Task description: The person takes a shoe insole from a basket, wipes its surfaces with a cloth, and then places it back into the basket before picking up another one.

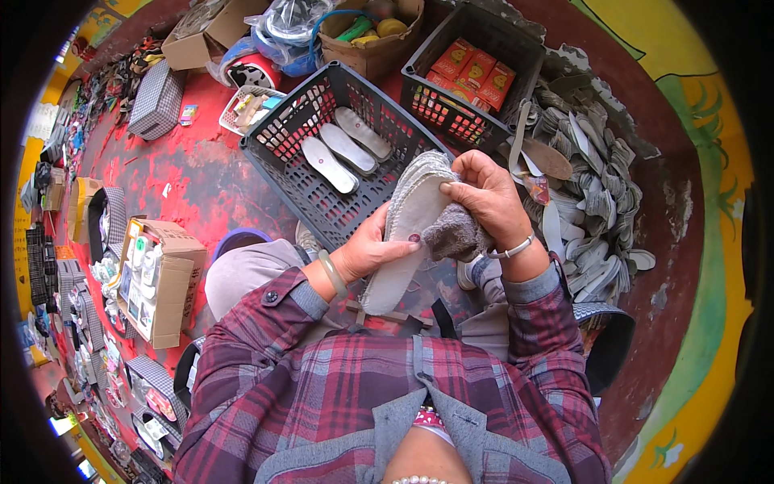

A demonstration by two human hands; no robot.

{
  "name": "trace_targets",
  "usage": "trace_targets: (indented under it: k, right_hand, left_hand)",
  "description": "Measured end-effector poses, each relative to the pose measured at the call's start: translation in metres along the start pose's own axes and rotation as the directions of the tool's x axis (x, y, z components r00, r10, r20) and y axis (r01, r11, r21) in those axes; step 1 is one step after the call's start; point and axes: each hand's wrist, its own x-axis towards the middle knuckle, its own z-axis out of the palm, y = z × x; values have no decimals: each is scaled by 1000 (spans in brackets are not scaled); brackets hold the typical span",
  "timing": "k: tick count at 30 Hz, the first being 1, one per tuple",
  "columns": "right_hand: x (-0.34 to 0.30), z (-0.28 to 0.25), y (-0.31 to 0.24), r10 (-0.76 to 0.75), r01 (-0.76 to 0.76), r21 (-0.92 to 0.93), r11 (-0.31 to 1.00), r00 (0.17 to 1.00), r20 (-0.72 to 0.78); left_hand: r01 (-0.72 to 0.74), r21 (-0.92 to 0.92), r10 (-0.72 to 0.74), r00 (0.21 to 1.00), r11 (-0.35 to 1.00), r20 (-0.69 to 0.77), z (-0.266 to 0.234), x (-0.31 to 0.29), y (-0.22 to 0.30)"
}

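A stack of pale insoles (405,211) is tilted in front of me, its front insole showing a small dark red mark. My left hand (372,248) is closed around the stack's left side, the thumb lying across the front insole. A bunched grey-brown cloth (456,233) hangs from my right hand (493,196), which is closed on it. The thumb and fingertips of that hand touch the upper edge of the insoles. Just beyond the stack, a black plastic crate (260,150) contains three white insoles (347,148) lying flat side by side.
At the right lies a big heap of grey insoles (592,189). A second black crate (459,119) with red boxes (476,71) stands far right. A cardboard box of white packages (179,278) is at left, near a blue-purple basin (239,240). Cartons (211,36) line the far side.
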Motion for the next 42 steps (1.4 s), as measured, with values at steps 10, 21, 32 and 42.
trace_targets:
  k: [10, 21, 32, 42]
  right_hand:
    - [1, -13, -11, 22, 63, -351, 934, 973, 232]
    - [2, -22, -5, 188, -43, -399, 916, 924, 333]
    - [11, 9, 17, -46, -25, 165, 986, 912, 408]
    - [13, 10, 33, 66, -67, -7, 998, 954, 291]
  left_hand:
    - [108, -299, -84, 992, 948, 93, 18, -11, 22]
    - [160, -335, -140, 987, 929, 82, 14, -16, 3]
    - [276, -616, -253, 959, 738, 126, 11, -20, 7]
    - [312, -653, -250, 949, 690, 190, 3, -20, -7]
